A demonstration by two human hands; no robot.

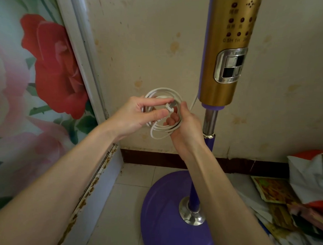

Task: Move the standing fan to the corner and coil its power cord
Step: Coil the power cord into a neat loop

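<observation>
The standing fan has a gold control column, a chrome pole and a round purple base on the tiled floor in the room's corner. Its white power cord is wound into a small coil held in front of the wall, left of the column. My left hand pinches the white plug end at the coil's middle between thumb and fingers. My right hand grips the coil's right side from below, fingers curled through the loops. A strand of cord runs from the coil toward the column.
A cabinet door with a rose print and a rusty lower edge stands at the left. The stained beige wall with a dark baseboard is behind. A pile of bags and printed papers lies on the floor at the right.
</observation>
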